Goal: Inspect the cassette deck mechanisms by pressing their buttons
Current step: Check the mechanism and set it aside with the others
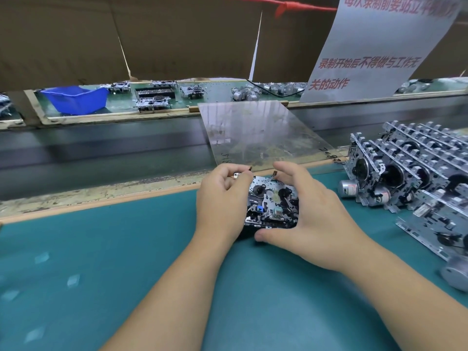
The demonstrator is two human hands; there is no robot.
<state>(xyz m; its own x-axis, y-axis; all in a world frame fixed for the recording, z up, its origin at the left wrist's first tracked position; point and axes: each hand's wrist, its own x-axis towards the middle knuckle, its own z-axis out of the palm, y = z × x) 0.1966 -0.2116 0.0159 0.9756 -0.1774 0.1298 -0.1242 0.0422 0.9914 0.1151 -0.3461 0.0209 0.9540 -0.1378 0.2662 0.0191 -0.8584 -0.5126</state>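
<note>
A metal cassette deck mechanism point(272, 202) with black gears and a small blue part is held just above the teal mat point(101, 249), between both hands. My left hand point(220, 198) grips its left end, fingers curled over the far top edge. My right hand point(311, 211) grips the right end, with the thumb under the near edge and the fingers over the far side. The hands hide both ends of the mechanism and its buttons.
Several more deck mechanisms point(415, 173) are stacked in rows at the right, with small motors beside them. A clear plastic sheet point(260, 133) leans over the conveyor behind. A blue bin point(76, 98) and further mechanisms sit on the far bench. A printed notice point(374, 46) hangs at upper right.
</note>
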